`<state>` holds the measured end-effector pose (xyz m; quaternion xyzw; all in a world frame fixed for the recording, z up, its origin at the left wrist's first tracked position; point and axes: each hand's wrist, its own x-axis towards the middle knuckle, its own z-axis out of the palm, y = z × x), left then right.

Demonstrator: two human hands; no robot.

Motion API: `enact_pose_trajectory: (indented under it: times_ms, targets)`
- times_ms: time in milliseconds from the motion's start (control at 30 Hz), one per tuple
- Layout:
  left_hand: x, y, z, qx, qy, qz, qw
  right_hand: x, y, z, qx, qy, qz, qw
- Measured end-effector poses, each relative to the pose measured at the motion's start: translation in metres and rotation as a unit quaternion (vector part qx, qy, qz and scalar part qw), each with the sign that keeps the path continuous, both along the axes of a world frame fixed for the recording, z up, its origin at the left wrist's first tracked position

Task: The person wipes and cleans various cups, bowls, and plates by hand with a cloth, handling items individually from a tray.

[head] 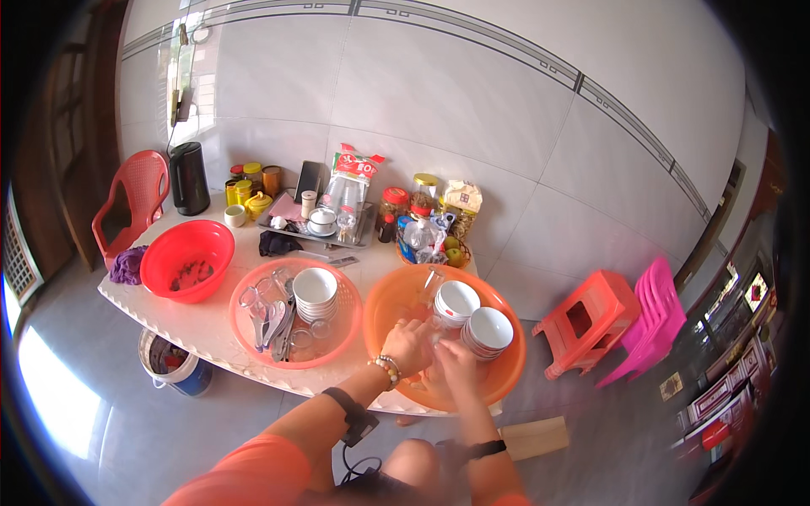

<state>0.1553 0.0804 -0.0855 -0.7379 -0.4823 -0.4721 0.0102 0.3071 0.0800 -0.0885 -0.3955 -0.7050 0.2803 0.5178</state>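
Note:
Both of my hands are over a large orange basin (385, 303) on the table. My left hand (408, 345) is bent at the wrist beside my right hand (454, 364), with what seems to be a clear glass (435, 338) between them; blur hides the exact grip. Two stacks of white bowls, one (458, 298) behind the other (492, 327), stand in the basin's right side. Behind my left hand another clear glass (433, 283) leans in the basin. To the left, a pink colander basket (348, 316) holds stacked white bowls (314, 288), spoons (276, 321) and several glasses (302, 341).
A red basin (221, 243) and purple cloth (128, 264) lie at the table's left. Along the wall are a black kettle (188, 180), a metal tray (366, 228), jars (393, 201) and a fruit basket (467, 258). Below stands a bucket (183, 373); stools (588, 322) are at right.

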Motion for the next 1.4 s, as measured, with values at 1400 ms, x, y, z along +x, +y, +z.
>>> enact_pose_trajectory:
  times_ms: [1400]
  targets:
    - [-0.019, 0.008, 0.007, -0.376, -0.114, -0.29, 0.873, 0.01, 0.006, -0.007, -0.154, 0.048, -0.057, 0.985]
